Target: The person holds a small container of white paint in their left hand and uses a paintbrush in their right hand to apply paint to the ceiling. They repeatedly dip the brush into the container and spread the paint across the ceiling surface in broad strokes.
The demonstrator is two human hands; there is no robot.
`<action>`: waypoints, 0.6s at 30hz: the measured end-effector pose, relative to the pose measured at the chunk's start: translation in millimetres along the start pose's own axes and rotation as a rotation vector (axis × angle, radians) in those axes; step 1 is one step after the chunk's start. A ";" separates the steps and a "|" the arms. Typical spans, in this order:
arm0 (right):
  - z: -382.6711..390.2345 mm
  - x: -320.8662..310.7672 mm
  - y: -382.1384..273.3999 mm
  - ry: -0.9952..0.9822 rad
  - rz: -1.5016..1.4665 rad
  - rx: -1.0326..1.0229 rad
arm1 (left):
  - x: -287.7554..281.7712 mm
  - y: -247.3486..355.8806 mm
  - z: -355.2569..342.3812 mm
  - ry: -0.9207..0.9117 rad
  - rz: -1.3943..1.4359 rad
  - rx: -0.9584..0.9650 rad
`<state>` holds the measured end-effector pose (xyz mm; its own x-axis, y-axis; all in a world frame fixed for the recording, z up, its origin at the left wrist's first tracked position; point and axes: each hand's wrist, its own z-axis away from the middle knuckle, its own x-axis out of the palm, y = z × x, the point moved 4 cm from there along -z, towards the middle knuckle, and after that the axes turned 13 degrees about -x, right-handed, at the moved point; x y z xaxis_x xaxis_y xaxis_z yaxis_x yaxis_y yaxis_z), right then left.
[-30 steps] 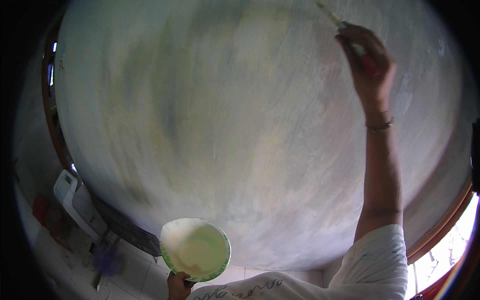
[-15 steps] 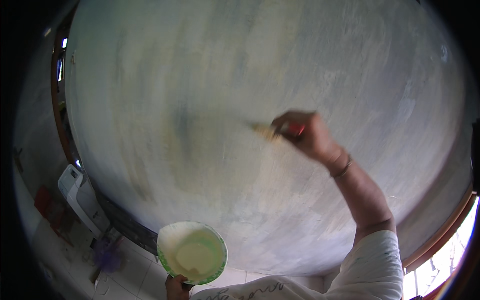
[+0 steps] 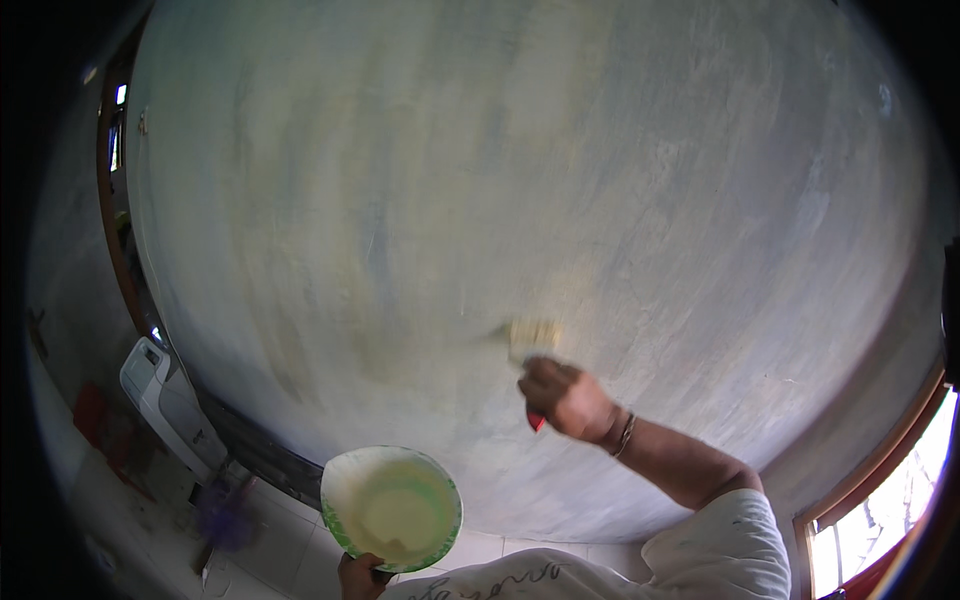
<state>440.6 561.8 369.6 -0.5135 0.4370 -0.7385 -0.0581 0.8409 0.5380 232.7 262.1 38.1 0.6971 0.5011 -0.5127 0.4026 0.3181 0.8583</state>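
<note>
A paintbrush point(image 3: 533, 338) with pale, paint-coated bristles points upward at the middle of the wall point(image 3: 420, 200). My right hand point(image 3: 572, 397) is closed round it, with the red handle end showing below the fingers. Whether the bristles touch the wall is hard to tell. At the lower left, my left hand point(image 3: 361, 577) grips the rim of a bowl point(image 3: 342, 480), which is white inside with a green patterned edge. Pale yellowish-green paint point(image 3: 400, 510) lies in the bowl. The wall carries uneven, streaky pale green and grey coats.
A white plastic chair point(image 3: 170, 400) stands at the left by a dark ledge point(image 3: 260, 450) along the wall's foot. Beyond it are a red chair point(image 3: 95, 415) and a blurred purple thing point(image 3: 225, 515). A wood-framed window point(image 3: 880, 490) is at the lower right.
My right hand has moved down with the paintbrush, and the bristles have turned from pointing left to pointing up. My left hand still holds the bowl in nearly the same place.
</note>
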 end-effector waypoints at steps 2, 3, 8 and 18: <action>20.8 37.5 -8.6 -0.141 -0.458 0.151 | -7.0 10.0 -3.4 -0.055 0.285 -0.154; 20.4 43.4 -1.7 -0.126 -0.490 0.173 | -1.1 3.7 -9.2 -0.100 0.785 -0.371; -29.2 -21.0 76.3 -0.004 -0.283 0.212 | 2.0 19.1 -9.8 -0.100 1.279 -0.546; -78.4 -92.9 132.5 0.497 0.307 0.150 | -19.6 65.6 3.5 -0.054 1.228 -0.697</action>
<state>413.5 607.6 541.3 -0.8285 0.4959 -0.2601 0.2592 0.7514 0.6068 247.5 270.3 104.5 0.4125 0.7201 0.5579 -0.8289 0.0426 0.5578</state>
